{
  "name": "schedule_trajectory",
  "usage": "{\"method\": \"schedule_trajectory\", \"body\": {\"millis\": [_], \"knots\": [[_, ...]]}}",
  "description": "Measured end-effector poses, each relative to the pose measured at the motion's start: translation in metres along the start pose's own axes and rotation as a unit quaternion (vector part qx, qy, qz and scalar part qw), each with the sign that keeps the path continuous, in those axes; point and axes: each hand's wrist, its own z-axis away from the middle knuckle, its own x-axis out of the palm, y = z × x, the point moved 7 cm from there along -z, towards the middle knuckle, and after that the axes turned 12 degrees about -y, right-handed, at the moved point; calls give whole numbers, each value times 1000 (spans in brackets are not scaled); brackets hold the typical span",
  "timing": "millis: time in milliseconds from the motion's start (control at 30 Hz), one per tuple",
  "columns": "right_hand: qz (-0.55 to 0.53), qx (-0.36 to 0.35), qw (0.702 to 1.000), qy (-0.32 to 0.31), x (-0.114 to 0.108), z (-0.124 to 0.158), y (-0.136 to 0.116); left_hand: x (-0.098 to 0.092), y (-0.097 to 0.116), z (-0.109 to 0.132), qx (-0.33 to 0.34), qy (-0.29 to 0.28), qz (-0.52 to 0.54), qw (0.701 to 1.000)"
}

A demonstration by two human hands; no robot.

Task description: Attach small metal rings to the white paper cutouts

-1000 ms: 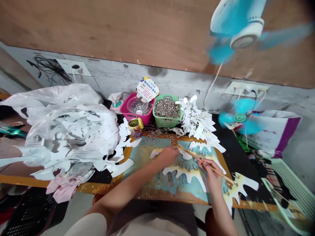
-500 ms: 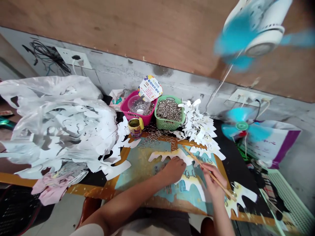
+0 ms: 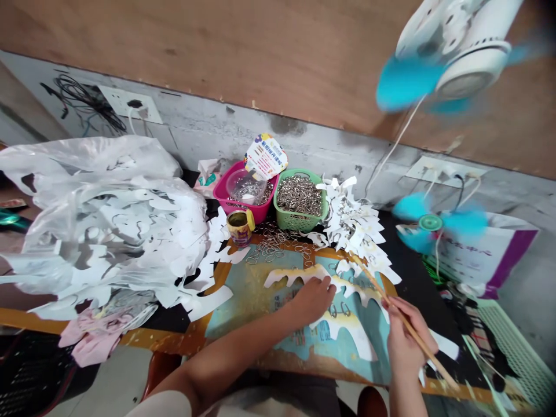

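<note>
My right hand is closed around a long thin wooden stick, whose upper tip reaches over white cut-out pieces on the right of the mat. Curled fingers of my left hand rest at the lower edge of a white scalloped cut-out with a yellowish smear along it. What those fingers grip, if anything, is hidden. Below them lies another curved white cut-out with metal rings on its yellowed edge. Loose metal rings are scattered behind my left hand.
A pink basket and a green basket full of metal rings stand by the wall, with an open yellow-lidded jar in front. White cut-outs heap in a plastic bag at left and in a pile at right. A blue-bladed fan spins at right.
My right hand has moved right with the stick, its tip shifting from the scalloped cut-out towards the right-hand pieces. My left hand has moved slightly to the right.
</note>
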Motion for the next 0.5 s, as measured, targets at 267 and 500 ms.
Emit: {"method": "schedule_trajectory", "body": {"millis": [267,500], "knots": [[-87,61,990,93,-23,10,7,-19,-73,-27,-60,-14,53,997],[-99,86,986,104,-34,25,16,-13,-130,-44,-25,-47,37,998]]}}
